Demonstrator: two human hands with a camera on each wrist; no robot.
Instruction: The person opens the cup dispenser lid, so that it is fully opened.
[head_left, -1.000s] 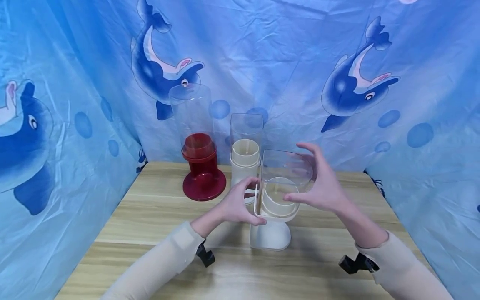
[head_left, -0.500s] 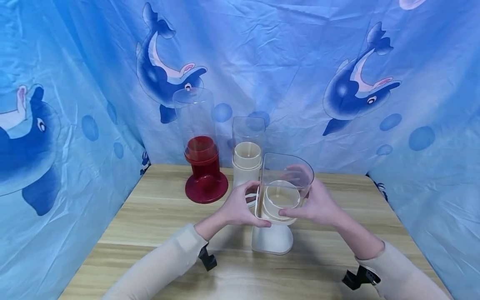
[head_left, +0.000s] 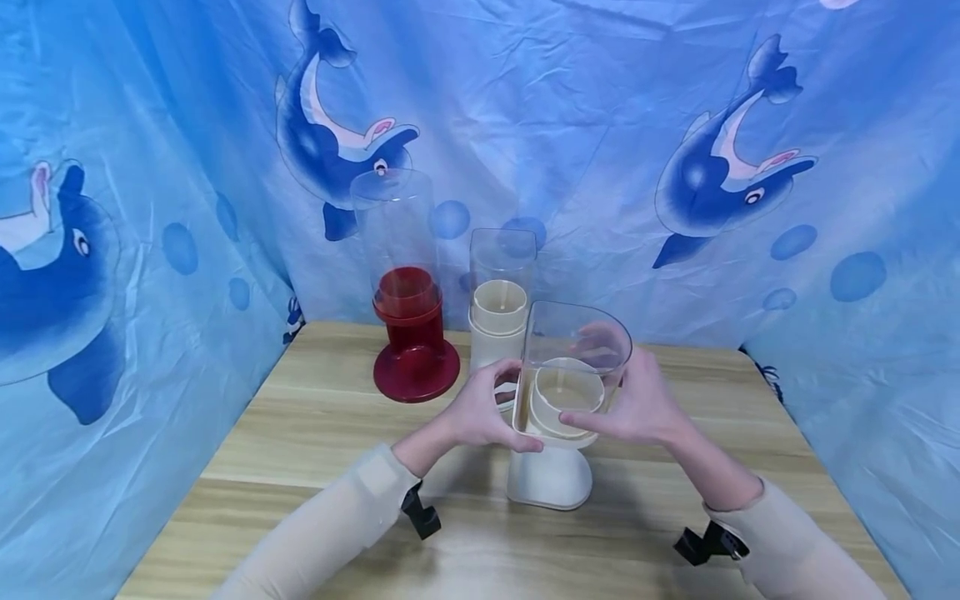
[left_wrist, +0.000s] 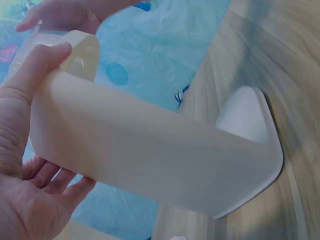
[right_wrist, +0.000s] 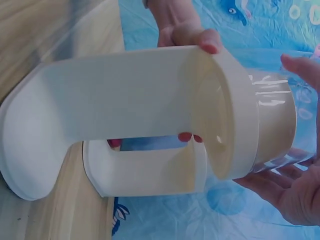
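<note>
A white dispenser stand with a flared foot is upright on the table, nearest the person. Its clear D-shaped container sits around a cream inner ring. My left hand grips the stand's flat back at the upper part, thumb on one side and fingers on the other; the left wrist view shows the stand's long plain back. On the other side my right hand holds the clear container, thumb in front and fingers curled behind it. Its fingers show through the clear wall.
Behind stands a second white dispenser with a clear container, partly hidden by my left hand. To its left is a red dispenser with a tall clear cylinder. A dolphin-printed blue curtain surrounds the wooden table.
My right hand has closed in on the clear container, its spread fingers drawing against the wall. My left hand keeps its grip. The head view has shifted slightly.
</note>
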